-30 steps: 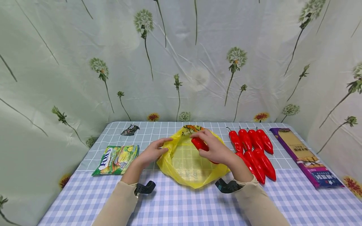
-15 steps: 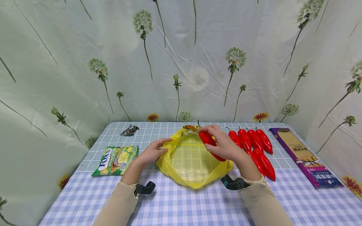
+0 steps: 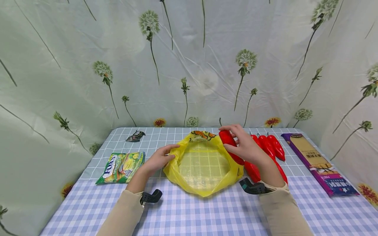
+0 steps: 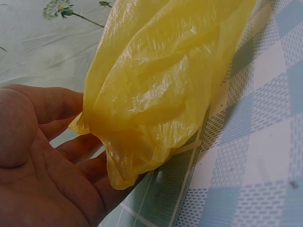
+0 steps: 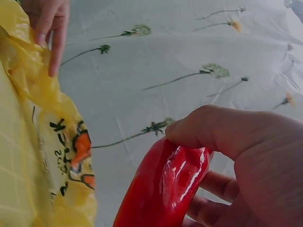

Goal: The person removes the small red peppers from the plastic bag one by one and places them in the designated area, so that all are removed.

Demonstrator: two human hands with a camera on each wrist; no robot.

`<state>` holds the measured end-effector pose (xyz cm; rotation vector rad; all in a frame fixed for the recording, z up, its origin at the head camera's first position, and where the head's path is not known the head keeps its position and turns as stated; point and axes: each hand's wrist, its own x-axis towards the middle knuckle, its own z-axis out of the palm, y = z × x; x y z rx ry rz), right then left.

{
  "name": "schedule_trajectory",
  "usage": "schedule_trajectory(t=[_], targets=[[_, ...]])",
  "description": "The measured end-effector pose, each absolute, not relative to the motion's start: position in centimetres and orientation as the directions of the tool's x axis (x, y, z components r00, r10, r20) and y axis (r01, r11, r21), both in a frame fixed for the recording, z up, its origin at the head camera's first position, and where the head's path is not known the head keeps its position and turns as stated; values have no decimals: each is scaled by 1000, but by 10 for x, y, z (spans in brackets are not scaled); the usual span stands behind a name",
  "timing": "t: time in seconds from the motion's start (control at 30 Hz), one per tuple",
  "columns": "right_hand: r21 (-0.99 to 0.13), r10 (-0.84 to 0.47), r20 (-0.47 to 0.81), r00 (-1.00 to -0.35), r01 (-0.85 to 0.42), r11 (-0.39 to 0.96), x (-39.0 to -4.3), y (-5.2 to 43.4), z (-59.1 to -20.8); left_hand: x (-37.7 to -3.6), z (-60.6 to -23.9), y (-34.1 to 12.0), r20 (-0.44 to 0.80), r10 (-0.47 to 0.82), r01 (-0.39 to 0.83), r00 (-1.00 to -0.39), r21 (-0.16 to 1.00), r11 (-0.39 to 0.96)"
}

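Observation:
My right hand (image 3: 243,142) grips a shiny red pepper (image 3: 230,144) between thumb and fingers, above the right rim of an open yellow plastic bag (image 3: 177,167). The pepper's dark stem points up past the fingers. In the right wrist view, the thumb presses the dented upper part of the red pepper (image 5: 165,179). At the bag's left side, my left hand (image 3: 157,160) rests against the rim with fingers loosely spread. In the left wrist view, the fingers of my left hand (image 4: 52,156) extend behind the crumpled yellow bag (image 4: 147,80); their tips are hidden.
More red peppers (image 3: 276,147) lie grouped to the right, partly behind my right arm. Beyond them is a purple pasta pack (image 3: 319,164). On the left lie a green FOX'S candy bag (image 3: 121,167) and a small black wrapper (image 3: 136,136). A checked cloth (image 3: 189,216) covers the table.
My right hand has moved right and slightly up with the red pepper, from over the bag's opening to its right rim. The left hand has stayed in place.

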<state>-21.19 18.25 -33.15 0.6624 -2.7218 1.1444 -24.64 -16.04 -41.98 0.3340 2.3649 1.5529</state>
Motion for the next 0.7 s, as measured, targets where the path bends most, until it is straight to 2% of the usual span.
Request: schedule_trajectory(t=[0.7], targets=[[-668,-295,285,-912,-410,621,-213,220,-324,-245,-419,-158,-134,314,2,-940,917,398]])
